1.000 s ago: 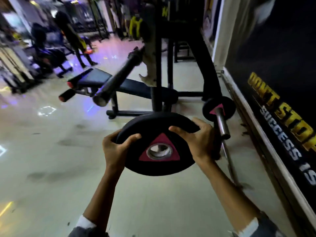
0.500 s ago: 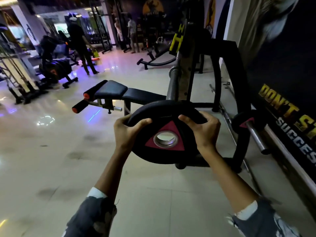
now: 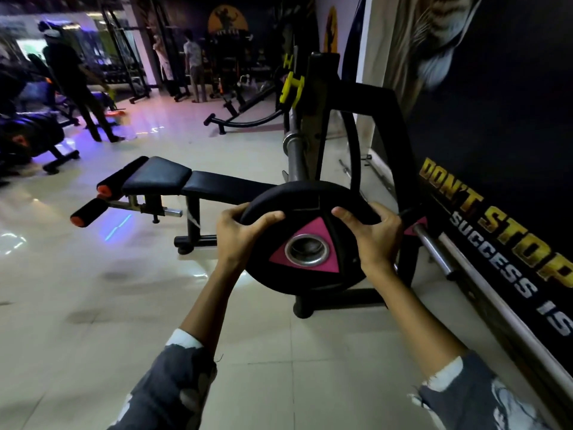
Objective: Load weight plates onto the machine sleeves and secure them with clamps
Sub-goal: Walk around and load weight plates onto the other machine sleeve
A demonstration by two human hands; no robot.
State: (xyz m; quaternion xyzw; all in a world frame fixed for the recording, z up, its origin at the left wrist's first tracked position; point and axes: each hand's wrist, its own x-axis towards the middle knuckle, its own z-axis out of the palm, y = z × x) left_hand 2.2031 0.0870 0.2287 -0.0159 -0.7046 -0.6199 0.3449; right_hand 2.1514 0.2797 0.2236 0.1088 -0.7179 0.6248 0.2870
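I hold a black weight plate (image 3: 310,206) with a pink triangle and a steel-ringed centre hole in front of me. My left hand (image 3: 237,235) grips its left rim and my right hand (image 3: 373,235) grips its right rim. Just behind the plate a steel bar sleeve (image 3: 294,153) rises steeply along the machine's upright. To the right a second steel sleeve (image 3: 434,254) sticks out near the wall, with a pink-marked plate (image 3: 417,229) partly hidden behind my right hand. No clamp is visible.
A black padded bench (image 3: 173,181) with orange-tipped rollers stands left of the machine. The black machine frame (image 3: 387,119) and its floor foot (image 3: 335,301) lie ahead. A dark lettered wall (image 3: 496,150) runs along the right. People stand among the far equipment.
The view has swung and come closer to the machine. The plate, held in both hands throughout, now sits just below the steep steel sleeve.
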